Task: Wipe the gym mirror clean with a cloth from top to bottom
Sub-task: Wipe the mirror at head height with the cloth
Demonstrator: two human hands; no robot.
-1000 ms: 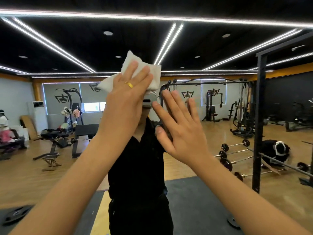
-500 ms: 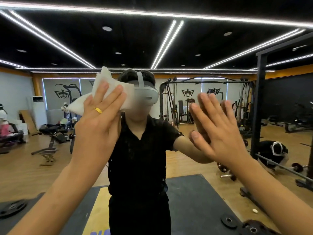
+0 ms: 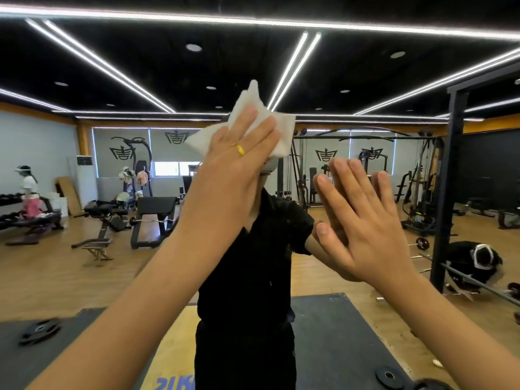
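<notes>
The gym mirror (image 3: 118, 68) fills the whole head view and reflects the gym and a person in black. My left hand (image 3: 236, 164) presses a white cloth (image 3: 281, 136) flat against the glass with straight fingers, a gold ring on one finger. The cloth sticks out above and to both sides of the fingers. My right hand (image 3: 363, 223) lies flat on the glass to the right and lower, fingers spread, meeting its own reflection. It holds nothing.
Reflected in the mirror are weight benches (image 3: 152, 218) at the left, a black rack post (image 3: 450, 192) and barbells at the right, dark floor mats (image 3: 337, 347) below, and ceiling light strips. Other people show far left and low right.
My left hand has swept the cloth from the left back to the right and higher, over the reflected head. My right hand has stayed flat on the glass.
</notes>
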